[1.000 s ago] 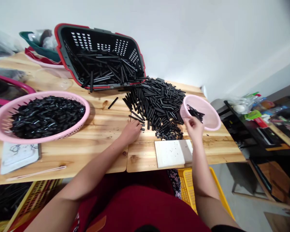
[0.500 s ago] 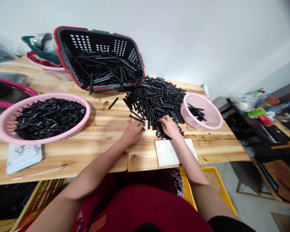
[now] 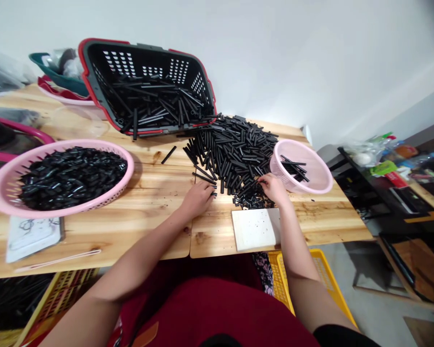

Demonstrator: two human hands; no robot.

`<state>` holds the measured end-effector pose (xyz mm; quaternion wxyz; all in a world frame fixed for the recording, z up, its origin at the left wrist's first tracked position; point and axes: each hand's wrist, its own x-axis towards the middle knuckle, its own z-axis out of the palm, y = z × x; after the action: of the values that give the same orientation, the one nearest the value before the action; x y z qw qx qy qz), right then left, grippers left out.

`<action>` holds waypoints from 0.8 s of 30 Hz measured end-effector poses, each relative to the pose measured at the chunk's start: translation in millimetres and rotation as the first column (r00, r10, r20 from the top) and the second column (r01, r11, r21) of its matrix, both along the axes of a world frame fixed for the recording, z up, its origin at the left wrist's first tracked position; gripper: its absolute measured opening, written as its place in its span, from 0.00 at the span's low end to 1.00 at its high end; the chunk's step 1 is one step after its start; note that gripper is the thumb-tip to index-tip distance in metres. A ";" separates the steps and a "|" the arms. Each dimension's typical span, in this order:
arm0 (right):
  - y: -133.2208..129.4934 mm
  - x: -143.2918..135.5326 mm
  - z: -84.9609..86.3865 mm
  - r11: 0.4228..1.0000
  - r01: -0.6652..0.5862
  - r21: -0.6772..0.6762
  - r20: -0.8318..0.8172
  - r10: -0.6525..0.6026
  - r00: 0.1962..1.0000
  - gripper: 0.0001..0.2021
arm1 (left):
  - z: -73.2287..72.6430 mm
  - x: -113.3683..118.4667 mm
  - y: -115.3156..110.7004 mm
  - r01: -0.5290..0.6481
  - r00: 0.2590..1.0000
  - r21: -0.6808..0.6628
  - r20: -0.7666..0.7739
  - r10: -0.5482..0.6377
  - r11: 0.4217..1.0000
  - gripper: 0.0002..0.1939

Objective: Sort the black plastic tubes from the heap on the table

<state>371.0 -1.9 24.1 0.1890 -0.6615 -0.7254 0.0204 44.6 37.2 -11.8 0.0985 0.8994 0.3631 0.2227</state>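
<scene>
My left hand rests on the wooden table beside the front left edge of a heap of short black tubes. Its fingers are curled, with small dark bits at the tips that I cannot make out. At the heap's front right, my right hand has its fingers pinched on a black tube, just left of a pink bowl. Several black tubes lie in that bowl. Tiny black offcuts are scattered below the heap. Nearer me lies a white board, partly covered by my right forearm.
A tipped black basket with a red rim holds more tubes behind the heap. At left stands a pink colander full of glossy black pieces. A white tray and a pale thin strip lie near the front edge. Yellow crates stand below.
My right hand has moved right, from over the offcuts to the heap's right side near the bowl, and its forearm uncovers more of the white board. My left hand stays in place.
</scene>
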 end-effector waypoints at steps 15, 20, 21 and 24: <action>-11.1 -23.2 2.0 0.997 -0.079 -0.008 -0.023 0.079 0.997 0.10 | 11.5 -12.1 42.2 -0.210 0.978 -0.032 -0.009 0.210 0.977 0.19; -26.2 -26.3 13.1 0.981 -0.143 -0.128 -0.087 0.133 0.987 0.08 | 17.0 -13.4 89.5 -0.083 0.965 0.041 -0.247 0.091 0.996 0.15; -29.3 -28.8 13.3 0.974 -0.164 -0.159 -0.102 0.149 0.984 0.07 | 17.3 -12.3 94.8 -0.066 0.960 0.040 -0.269 0.075 0.997 0.14; -35.8 -39.4 8.1 0.964 -0.174 -0.201 -0.098 0.157 0.983 0.08 | 17.9 -10.2 102.0 -0.042 0.953 0.049 -0.299 0.055 0.998 0.13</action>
<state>331.6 -37.7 32.2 0.1454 -0.6132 -0.7639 0.1390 34.4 139.1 6.1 0.0177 0.9155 0.3910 0.0934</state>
